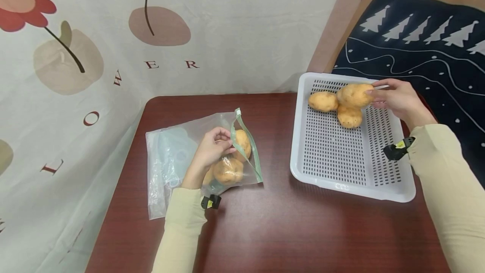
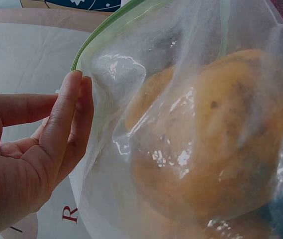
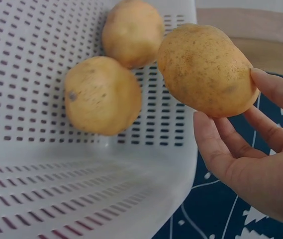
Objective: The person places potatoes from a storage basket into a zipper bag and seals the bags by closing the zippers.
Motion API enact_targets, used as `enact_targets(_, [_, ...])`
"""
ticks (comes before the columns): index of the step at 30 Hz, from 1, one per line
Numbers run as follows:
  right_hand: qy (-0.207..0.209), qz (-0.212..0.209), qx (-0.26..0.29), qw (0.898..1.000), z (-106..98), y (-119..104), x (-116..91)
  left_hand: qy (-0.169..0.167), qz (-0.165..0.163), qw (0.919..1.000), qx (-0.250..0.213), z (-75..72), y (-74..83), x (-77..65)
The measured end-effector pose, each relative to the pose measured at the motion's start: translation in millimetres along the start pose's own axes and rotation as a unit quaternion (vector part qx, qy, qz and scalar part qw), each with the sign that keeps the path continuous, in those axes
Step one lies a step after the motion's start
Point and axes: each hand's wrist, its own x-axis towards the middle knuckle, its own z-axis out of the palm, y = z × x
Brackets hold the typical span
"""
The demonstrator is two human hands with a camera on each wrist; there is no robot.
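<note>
My left hand pinches the green-edged mouth of a clear zip bag, which lies on the table. Several potatoes show through the plastic near the opening; in the left wrist view the bag's film blurs them. Over the far side of a white plastic basket, my right hand grips a potato by one end with fingertips and thumb. Beneath it, two other potatoes rest on the basket's slotted bottom, one further left.
Both the bag and the basket stand on a dark red-brown table. A pale printed cloth hangs behind and to the left. Dark blue fabric with white trees lies beyond the basket on the right.
</note>
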Motion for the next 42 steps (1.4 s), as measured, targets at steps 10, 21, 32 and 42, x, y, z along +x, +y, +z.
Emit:
enact_targets(10, [-0.036,-0.033,-0.034,0.998,16.4,-41.0,-19.4,-0.001,0.002,1.0000,0.002,-0.3,0.8,-1.1])
enact_targets(21, [-0.069,-0.051,-0.029,0.996,50.0,-104.3,-71.8,0.000,-0.001,1.0000,-0.003,-0.3,1.1,-1.0])
enact_targets(32, [-0.105,-0.076,0.004,0.992,72.0,-120.0,-82.6,0.002,0.001,1.0000,0.002,-0.2,1.3,-1.9])
enact_targets(42, [-0.131,-0.091,-0.015,0.987,95.8,-128.8,-93.4,0.000,0.008,0.9999,0.007,-1.3,-0.8,-1.1])
